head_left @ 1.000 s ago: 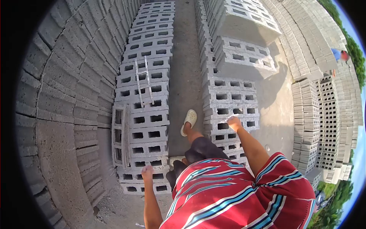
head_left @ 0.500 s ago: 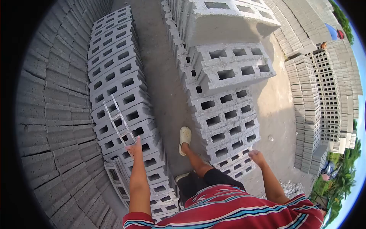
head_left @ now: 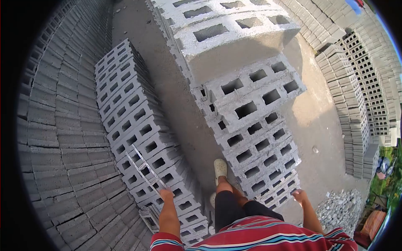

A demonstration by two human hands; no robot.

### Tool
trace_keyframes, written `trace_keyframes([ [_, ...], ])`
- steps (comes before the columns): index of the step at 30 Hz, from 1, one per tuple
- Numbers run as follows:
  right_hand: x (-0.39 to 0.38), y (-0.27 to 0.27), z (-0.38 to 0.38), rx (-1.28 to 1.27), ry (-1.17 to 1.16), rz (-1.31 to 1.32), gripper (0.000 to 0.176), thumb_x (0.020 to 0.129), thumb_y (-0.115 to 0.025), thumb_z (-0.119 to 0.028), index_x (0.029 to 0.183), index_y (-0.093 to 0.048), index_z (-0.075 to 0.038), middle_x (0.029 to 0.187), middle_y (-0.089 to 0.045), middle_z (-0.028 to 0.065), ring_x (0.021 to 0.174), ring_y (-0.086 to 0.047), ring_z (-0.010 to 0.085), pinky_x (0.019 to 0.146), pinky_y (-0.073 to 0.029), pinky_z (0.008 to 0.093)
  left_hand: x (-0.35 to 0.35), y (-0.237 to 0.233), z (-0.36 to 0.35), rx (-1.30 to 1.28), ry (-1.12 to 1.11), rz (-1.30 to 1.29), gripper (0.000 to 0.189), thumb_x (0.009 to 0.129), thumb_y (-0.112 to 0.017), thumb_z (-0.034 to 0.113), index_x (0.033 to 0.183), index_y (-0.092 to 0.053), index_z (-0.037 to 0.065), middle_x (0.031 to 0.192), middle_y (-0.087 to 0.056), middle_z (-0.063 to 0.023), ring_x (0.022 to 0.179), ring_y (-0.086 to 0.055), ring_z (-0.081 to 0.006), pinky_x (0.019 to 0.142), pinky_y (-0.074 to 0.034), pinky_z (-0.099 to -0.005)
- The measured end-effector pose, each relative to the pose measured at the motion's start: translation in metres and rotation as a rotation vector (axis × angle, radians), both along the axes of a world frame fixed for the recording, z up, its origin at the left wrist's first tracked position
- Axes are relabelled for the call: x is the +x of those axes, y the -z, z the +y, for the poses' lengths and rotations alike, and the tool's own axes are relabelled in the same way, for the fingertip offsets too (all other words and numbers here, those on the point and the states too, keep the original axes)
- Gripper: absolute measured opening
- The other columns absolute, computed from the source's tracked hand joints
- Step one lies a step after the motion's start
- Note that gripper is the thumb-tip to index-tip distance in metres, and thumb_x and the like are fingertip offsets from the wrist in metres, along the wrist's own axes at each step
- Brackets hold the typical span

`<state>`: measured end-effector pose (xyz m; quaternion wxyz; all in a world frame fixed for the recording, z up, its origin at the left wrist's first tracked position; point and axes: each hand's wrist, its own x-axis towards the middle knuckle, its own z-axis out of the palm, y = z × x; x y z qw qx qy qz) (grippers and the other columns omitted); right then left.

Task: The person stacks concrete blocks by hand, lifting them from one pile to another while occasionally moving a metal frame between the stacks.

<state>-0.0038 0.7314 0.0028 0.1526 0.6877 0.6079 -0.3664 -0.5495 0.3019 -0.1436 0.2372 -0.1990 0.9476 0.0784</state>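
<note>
My left hand (head_left: 166,193) is closed on the near end of a thin metal ladder-like frame (head_left: 143,168). The frame lies slanted across the low row of hollow concrete blocks (head_left: 125,104) on my left. My right hand (head_left: 300,195) holds nothing and hangs beside the near low corner of the taller block stack (head_left: 259,142) on my right. I stand in the narrow dirt aisle (head_left: 180,104) between the two rows, one foot in a pale clog (head_left: 220,168) forward.
A wall of solid grey blocks (head_left: 63,146) rises on the far left. More block stacks (head_left: 356,113) stand at the right beyond open concrete ground (head_left: 318,121). A rubble heap (head_left: 341,207) lies near my right side.
I have stepped forward along the aisle and my view has swung. My left hand left the block row's end and reached the metal frame. My right hand came off the right stack.
</note>
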Motion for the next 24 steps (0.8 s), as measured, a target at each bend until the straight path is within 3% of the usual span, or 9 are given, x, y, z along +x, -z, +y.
trace_keyframes([
  [3, -0.001, 0.012, 0.005, 0.031, 0.011, 0.062, 0.014, 0.072, -0.061, -0.013, 0.077, -0.062, 0.001, 0.066, -0.059, 0.0076, 0.059, -0.056, 0.016, 0.052, -0.045, 0.0304, -0.004, 0.0, 0.004, -0.076, 0.009, -0.013, 0.042, 0.073, -0.063, 0.035, 0.087, -0.061, -0.004, 0.094, -0.061, -0.0253, 0.092, -0.06, -0.0366, 0.082, -0.047, -0.0396],
  [6, -0.043, -0.031, 0.019, 0.006, 0.046, 0.021, 0.013, 0.072, -0.061, -0.012, 0.078, -0.062, 0.0, 0.066, -0.06, 0.0072, 0.059, -0.057, 0.0162, 0.053, -0.046, 0.0305, -0.01, 0.029, -0.019, -0.036, -0.01, -0.116, 0.044, 0.071, -0.064, 0.031, 0.096, -0.057, -0.004, 0.101, -0.06, -0.0232, 0.096, -0.059, -0.0345, 0.081, -0.048, -0.0407],
  [9, -0.038, -0.025, 0.036, 0.078, -0.001, -0.038, 0.016, 0.071, -0.062, -0.014, 0.079, -0.062, 0.0, 0.07, -0.063, 0.0106, 0.063, -0.059, 0.0196, 0.057, -0.047, 0.0326, -0.022, -0.001, -0.005, -0.046, 0.131, -0.267, 0.042, 0.07, -0.06, 0.03, 0.091, -0.06, -0.006, 0.095, -0.062, -0.0228, 0.094, -0.06, -0.0342, 0.081, -0.048, -0.0412],
  [12, -0.036, -0.024, 0.064, 0.268, -0.198, -0.046, 0.02, 0.069, -0.063, -0.017, 0.08, -0.062, 0.0, 0.072, -0.064, 0.015, 0.067, -0.061, 0.0233, 0.062, -0.048, 0.0341, -0.025, 0.005, -0.004, 0.06, 0.117, -0.142, 0.04, 0.07, -0.054, 0.028, 0.091, -0.062, -0.006, 0.091, -0.062, -0.0249, 0.093, -0.06, -0.0349, 0.08, -0.048, -0.0411],
  [16, -0.121, -0.068, 0.107, 0.423, -0.21, 0.167, 0.021, 0.071, -0.063, -0.019, 0.079, -0.062, 0.001, 0.073, -0.063, 0.016, 0.069, -0.061, 0.0241, 0.064, -0.047, 0.0335, -0.028, -0.015, -0.002, 0.81, -0.724, 0.047, 0.024, 0.074, -0.052, 0.029, 0.074, -0.055, 0.005, 0.059, -0.05, -0.0092, 0.045, -0.048, -0.0241, 0.046, -0.045, -0.042],
  [17, -0.163, -0.094, 0.112, 0.415, -0.227, 0.232, 0.02, 0.072, -0.063, -0.017, 0.082, -0.061, 0.001, 0.075, -0.063, 0.0159, 0.071, -0.061, 0.0247, 0.065, -0.047, 0.0339, -0.033, -0.04, 0.01, 0.899, -0.845, 0.204, 0.029, 0.079, -0.051, 0.036, 0.069, -0.045, 0.01, 0.052, -0.034, -0.0009, 0.038, -0.032, -0.0156, 0.036, -0.036, -0.0365],
  [20, -0.289, -0.15, 0.107, 0.255, -0.271, 0.443, 0.022, 0.075, -0.064, -0.015, 0.09, -0.06, 0.001, 0.083, -0.062, 0.0134, 0.073, -0.06, 0.0214, 0.065, -0.047, 0.0342, -0.061, -0.14, 0.036, 0.893, -0.829, 0.148, 0.037, 0.082, -0.049, 0.045, 0.069, -0.045, 0.01, 0.047, -0.031, 0.0003, 0.038, -0.033, -0.0164, 0.036, -0.034, -0.0367],
  [21, -0.336, -0.176, 0.098, 0.21, -0.392, 0.52, 0.024, 0.076, -0.064, -0.016, 0.092, -0.059, 0.0, 0.085, -0.061, 0.0129, 0.075, -0.06, 0.0226, 0.065, -0.047, 0.0345, -0.067, -0.162, 0.039, 0.86, -0.756, 0.093, 0.044, 0.083, -0.049, 0.047, 0.064, -0.045, 0.008, 0.044, -0.033, -0.0014, 0.039, -0.037, -0.0168, 0.038, -0.035, -0.0401],
  [24, -0.458, -0.236, 0.062, 0.212, -0.89, 0.871, 0.024, 0.077, -0.065, -0.017, 0.095, -0.06, -0.002, 0.089, -0.06, 0.0109, 0.082, -0.059, 0.0262, 0.073, -0.046, 0.0349, -0.078, -0.207, 0.037, 0.437, 0.153, 0.496, 0.046, 0.083, -0.052, 0.044, 0.06, -0.043, 0.005, 0.045, -0.043, -0.0093, 0.04, -0.044, -0.0235, 0.042, -0.037, -0.043],
])
